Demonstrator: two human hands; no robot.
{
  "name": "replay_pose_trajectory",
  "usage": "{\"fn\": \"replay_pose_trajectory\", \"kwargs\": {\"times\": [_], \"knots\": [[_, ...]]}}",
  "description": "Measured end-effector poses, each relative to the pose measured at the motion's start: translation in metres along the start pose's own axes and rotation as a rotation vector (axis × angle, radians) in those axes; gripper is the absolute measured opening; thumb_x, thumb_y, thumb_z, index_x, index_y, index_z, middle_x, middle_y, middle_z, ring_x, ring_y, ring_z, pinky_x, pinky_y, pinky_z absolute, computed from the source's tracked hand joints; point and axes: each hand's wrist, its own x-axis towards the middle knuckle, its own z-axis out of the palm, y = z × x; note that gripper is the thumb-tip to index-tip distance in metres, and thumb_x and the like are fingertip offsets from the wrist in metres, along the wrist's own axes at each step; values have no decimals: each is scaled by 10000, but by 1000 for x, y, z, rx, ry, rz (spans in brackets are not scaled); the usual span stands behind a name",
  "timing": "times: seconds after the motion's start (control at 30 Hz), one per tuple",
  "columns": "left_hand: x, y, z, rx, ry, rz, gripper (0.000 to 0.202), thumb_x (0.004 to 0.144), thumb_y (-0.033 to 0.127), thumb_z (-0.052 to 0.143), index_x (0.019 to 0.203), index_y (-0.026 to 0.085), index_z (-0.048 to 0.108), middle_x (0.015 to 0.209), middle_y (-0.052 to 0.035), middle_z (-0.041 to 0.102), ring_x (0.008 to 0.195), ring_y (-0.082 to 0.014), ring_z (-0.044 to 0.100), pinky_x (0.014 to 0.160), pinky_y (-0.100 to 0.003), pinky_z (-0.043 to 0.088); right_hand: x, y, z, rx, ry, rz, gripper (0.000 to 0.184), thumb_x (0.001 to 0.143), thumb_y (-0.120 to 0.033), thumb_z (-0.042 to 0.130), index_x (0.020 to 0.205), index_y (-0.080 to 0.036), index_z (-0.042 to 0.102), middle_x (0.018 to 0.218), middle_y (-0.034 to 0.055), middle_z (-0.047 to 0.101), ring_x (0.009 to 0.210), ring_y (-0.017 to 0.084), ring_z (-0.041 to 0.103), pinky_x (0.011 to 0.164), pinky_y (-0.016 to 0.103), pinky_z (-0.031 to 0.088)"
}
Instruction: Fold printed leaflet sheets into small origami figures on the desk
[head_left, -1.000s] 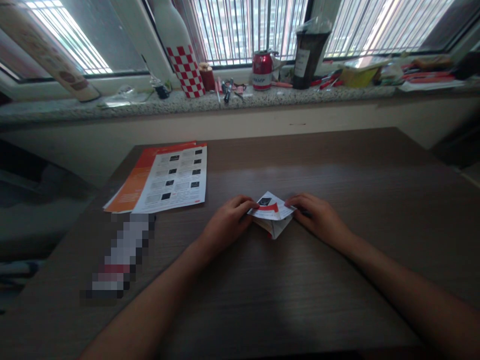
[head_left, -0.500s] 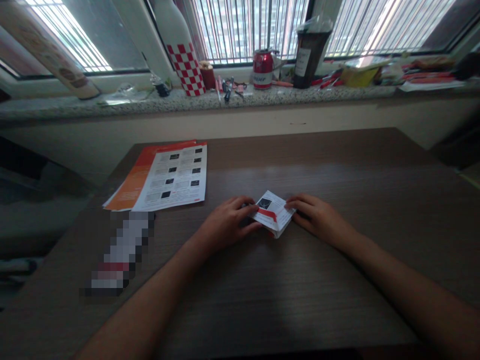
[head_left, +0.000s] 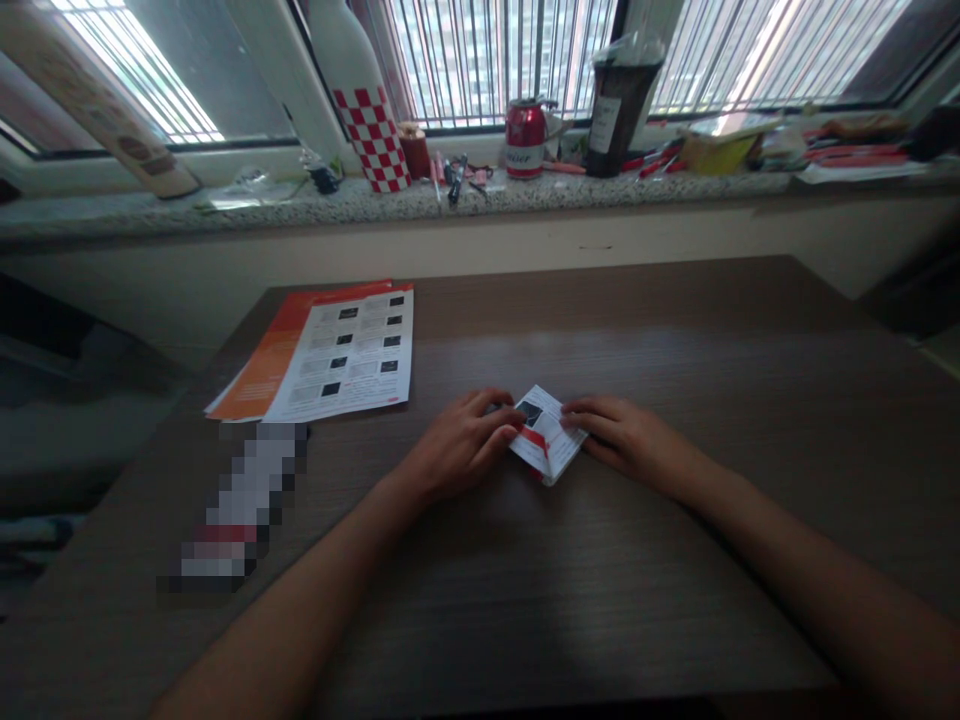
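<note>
A small folded sheet of printed paper (head_left: 551, 445), white with a red band and a dark picture, lies diamond-shaped on the brown table (head_left: 637, 600). At its left corner, my left hand (head_left: 469, 440) has its fingertips on the paper, the thumb close by the near left edge. Fingers of my right hand (head_left: 626, 440) rest over the right corner, and part of that hand's grip is hidden beneath. One paper corner points towards me.
Orange and white printed sheets (head_left: 352, 360) lie at the table's back left. A blurred-out object (head_left: 240, 510) is just in front of them. On the windowsill (head_left: 285, 210) stand a checkered bottle (head_left: 375, 140), a red can (head_left: 525, 140) and a dark cup (head_left: 619, 110).
The paper's near folds have come down flatter and its near corner has shifted slightly towards me. My right fingers have moved a little left over the paper; my left thumb has come up to its edge.
</note>
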Motion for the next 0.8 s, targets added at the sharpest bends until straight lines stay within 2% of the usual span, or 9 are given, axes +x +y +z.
{"fn": "replay_pose_trajectory", "kwargs": {"times": [0.13,0.23,0.4,0.57,0.8], "knots": [[5,-2,1,-40,-25,57,505,1146,520,278,1285,231,668,1548,-108,569,1459,-293,489,1197,-524,408,-1,0,1,20,-40,1,345,1014,-165,620,1348,-244,662,1429,127,674,1290,286,665,1054,493,583],[8,-1,3,-50,-28,72,553,1137,562,262,1381,218,621,1530,-124,589,1447,-294,500,1203,-528,392,-1,-1,2,19,-50,3,349,1010,-157,618,1347,-237,663,1437,126,675,1297,288,665,1058,491,582],[11,0,7,0,-51,50,572,1131,562,271,1547,269,534,1553,-116,561,1397,-319,523,1177,-570,396,0,-2,2,28,-34,13,354,991,-154,648,1329,-252,685,1409,121,700,1264,287,692,1039,484,593],[12,-2,11,29,-89,34,560,1132,569,281,1569,302,506,1672,-72,432,1544,-302,378,1249,-577,308,0,-2,3,13,-42,10,340,1005,-166,632,1331,-251,681,1421,119,694,1272,289,688,1044,494,590],[14,-4,15,12,-87,12,547,1145,539,244,1548,295,523,1637,-52,491,1553,-262,383,1270,-559,259,0,-1,3,-10,-55,9,324,1010,-171,621,1323,-234,674,1418,123,692,1264,288,692,1034,480,596]]}}
